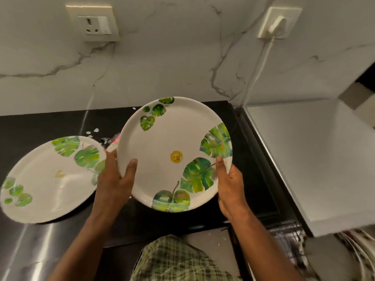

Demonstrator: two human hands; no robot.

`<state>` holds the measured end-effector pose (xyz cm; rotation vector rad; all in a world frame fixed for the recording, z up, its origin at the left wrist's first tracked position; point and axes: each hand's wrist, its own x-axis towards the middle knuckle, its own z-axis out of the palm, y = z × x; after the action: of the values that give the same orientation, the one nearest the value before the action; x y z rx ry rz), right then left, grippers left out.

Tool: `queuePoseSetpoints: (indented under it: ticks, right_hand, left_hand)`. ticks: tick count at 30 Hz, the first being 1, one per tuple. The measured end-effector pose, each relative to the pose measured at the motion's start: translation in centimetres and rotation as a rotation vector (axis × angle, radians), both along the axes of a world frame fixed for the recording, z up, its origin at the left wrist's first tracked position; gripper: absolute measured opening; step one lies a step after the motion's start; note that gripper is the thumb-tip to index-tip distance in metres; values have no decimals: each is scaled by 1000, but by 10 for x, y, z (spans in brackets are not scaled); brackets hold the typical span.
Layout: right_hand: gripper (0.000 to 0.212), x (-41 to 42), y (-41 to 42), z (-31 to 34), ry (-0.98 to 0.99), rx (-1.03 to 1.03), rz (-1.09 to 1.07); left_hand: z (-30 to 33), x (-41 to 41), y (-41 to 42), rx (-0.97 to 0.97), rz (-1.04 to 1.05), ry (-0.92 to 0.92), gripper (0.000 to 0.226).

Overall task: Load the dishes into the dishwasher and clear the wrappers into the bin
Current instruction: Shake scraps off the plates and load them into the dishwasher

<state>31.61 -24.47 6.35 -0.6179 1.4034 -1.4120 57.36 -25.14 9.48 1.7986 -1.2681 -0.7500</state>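
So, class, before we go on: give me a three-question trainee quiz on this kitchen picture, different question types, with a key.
1. True or false: the held plate is gripped by both the left hand and the right hand.
2. Where is the second plate? A) on the counter, left of the held plate; B) stacked under it; C) in the rack.
3. Fill in: the spot on the held plate is ____ in colour.

Key: 1 true; 2 A; 3 yellow.
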Motion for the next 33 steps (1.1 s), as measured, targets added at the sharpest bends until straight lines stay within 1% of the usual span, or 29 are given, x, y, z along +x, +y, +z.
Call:
queuePoseSetpoints:
  ticks: [3, 5, 8, 11, 13, 16, 20, 24, 26, 28, 31, 33]
  right_hand:
    - [25, -28, 15, -2, 6, 6, -88]
    - [26, -49, 26, -4, 61, 20, -132]
    - [27, -79, 44, -15, 180, 75, -177]
    - [25, -104, 61, -27, 306, 149, -265]
    - [27, -120, 77, -31, 354, 182, -330]
    - [31, -144, 100, -31, 404, 235, -415]
    - [50, -182, 130, -30, 449, 301, -470]
    - [52, -226, 171, -17, 549, 347, -532]
    - [56, -255, 194, -16, 606, 429, -526]
    - [51, -289, 224, -15, 641, 535, -516]
    - [38, -332, 270, -17, 649, 610, -546]
    - [37, -355, 299, -18, 700, 655, -572]
  left_hand:
    - [2, -29, -15, -13, -54, 168, 24]
    - [5, -51, -27, -59, -95, 227, 15]
    - [11, -93, -43, -162, -193, 150, 20]
    - [22, -133, -51, -271, -345, 158, 24]
    - [32, -162, -48, -310, -468, 143, 23]
    - [44, -204, -37, -334, -585, 154, 17]
    - [50, -256, -20, -330, -736, 182, 20]
    - [51, -311, 8, -366, -874, 160, 23]
    - [51, -339, 26, -384, -936, 140, 23]
    - [48, -370, 47, -382, -1003, 130, 24]
    - [37, -414, 74, -377, -1138, 135, 25]
    - [25, -442, 93, -357, -1254, 106, 24]
